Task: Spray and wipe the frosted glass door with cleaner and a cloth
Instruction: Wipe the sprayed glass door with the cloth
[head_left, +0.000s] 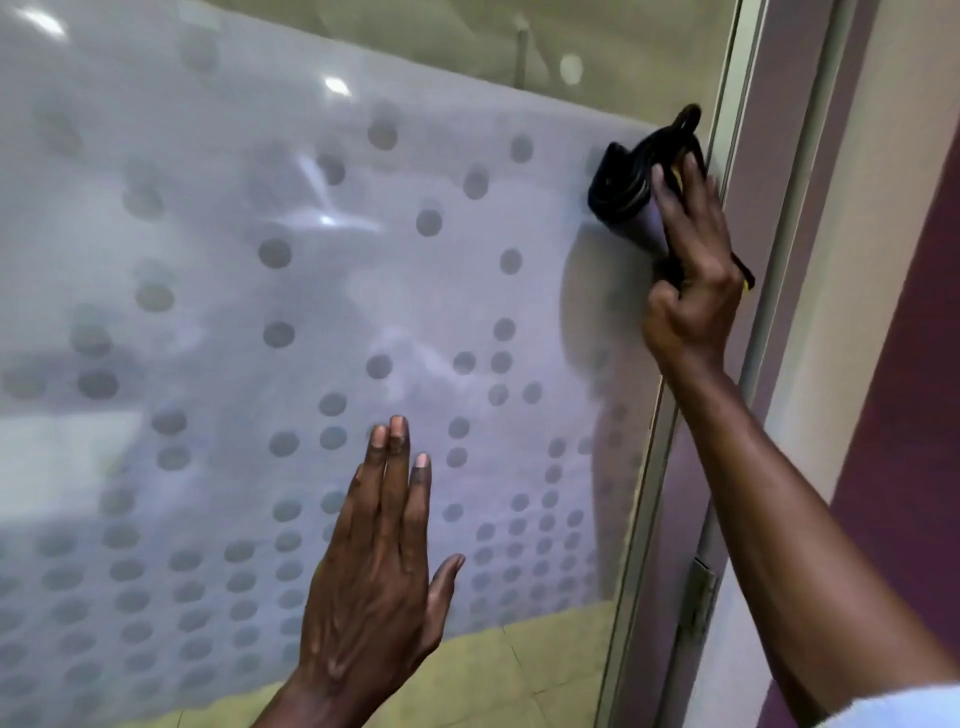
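Right hand (693, 270) grips the dark cloth (631, 195) against the frosted glass door (311, 312) near its frame (753, 208); left hand (374, 566) lies flat, fingers spread, lower on the glass.

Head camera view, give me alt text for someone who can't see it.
A person's right hand presses a dark cloth against the frosted glass door near its right frame. The left hand rests open and flat lower on the glass, fingers pointing up. The glass has a pattern of grey dots.
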